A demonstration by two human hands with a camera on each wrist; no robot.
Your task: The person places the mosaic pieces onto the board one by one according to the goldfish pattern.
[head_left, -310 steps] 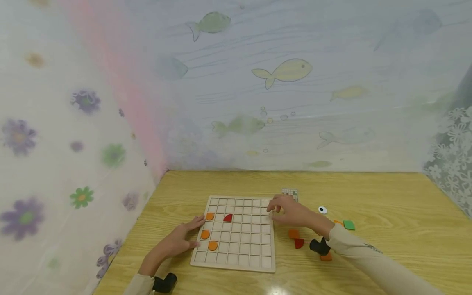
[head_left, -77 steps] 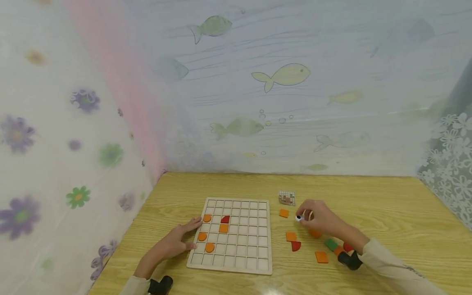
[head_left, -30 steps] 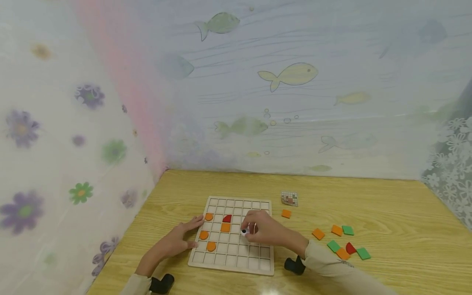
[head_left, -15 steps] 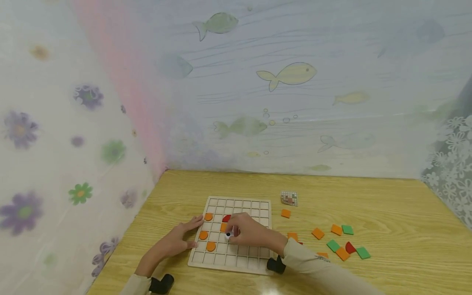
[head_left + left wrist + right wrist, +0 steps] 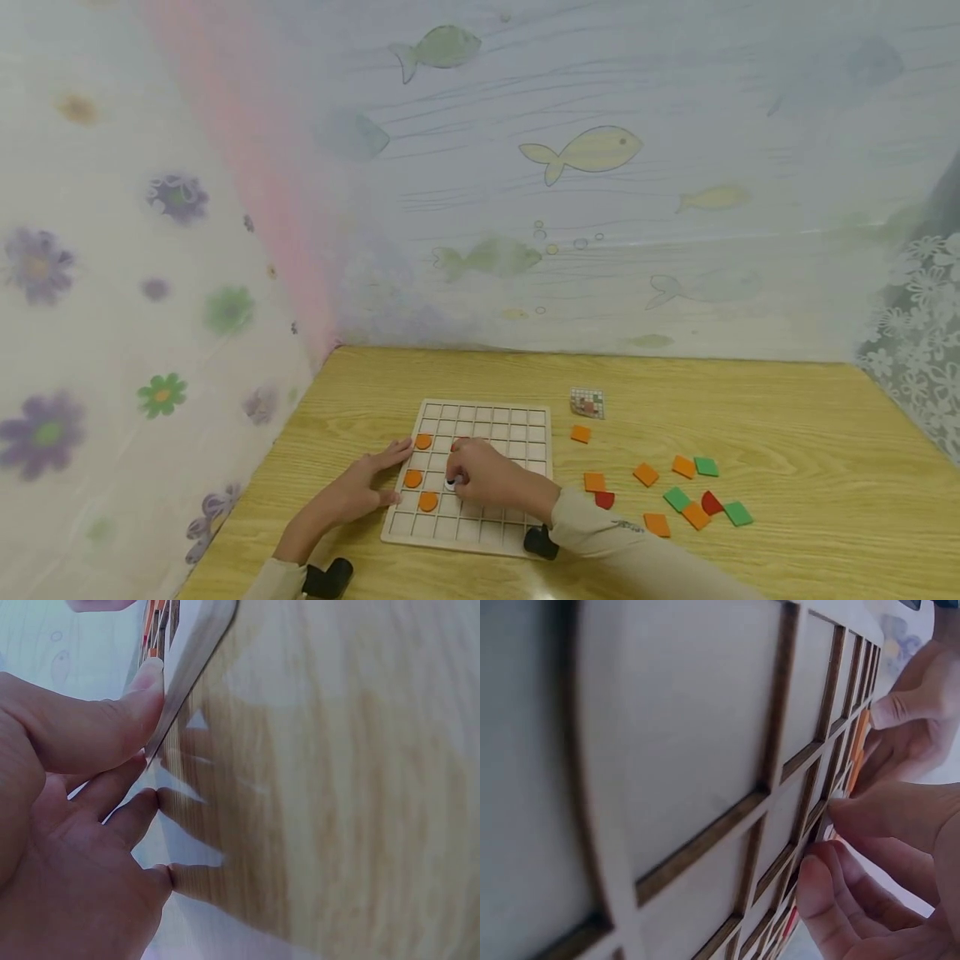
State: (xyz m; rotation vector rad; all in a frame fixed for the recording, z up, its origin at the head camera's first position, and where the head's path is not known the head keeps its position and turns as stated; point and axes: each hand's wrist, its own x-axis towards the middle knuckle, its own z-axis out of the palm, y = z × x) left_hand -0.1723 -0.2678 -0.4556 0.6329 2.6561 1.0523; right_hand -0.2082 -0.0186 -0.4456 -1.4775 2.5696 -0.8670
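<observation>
My right hand (image 5: 495, 479) pinches a white eye disc (image 5: 450, 485) with a black pupil, over the left-middle cells of a wooden grid board (image 5: 531, 432). In the right wrist view the thumb and fingers (image 5: 815, 877) meet low at the grid; whether the disc lies flat in a cell I cannot tell. My left hand (image 5: 356, 490) rests against the board's left edge, fingers extended; in the left wrist view its thumb (image 5: 131, 712) touches the rim. Several orange discs (image 5: 423, 442) sit in cells near that edge. A red quarter-round is mostly covered by my right hand, and an orange square is hidden.
Right of the board lie several orange squares (image 5: 594, 482), green squares (image 5: 707, 467) and red quarter-rounds (image 5: 712, 502) on the wooden table (image 5: 810, 433). A small printed grid card (image 5: 587, 403) lies behind them. Black wrist cameras (image 5: 542, 542) hang under both sleeves.
My right hand picked up the eye disc from the table at right and carried it left across the board. An orange square was earlier added below the red quarter-round. My left hand stayed put.
</observation>
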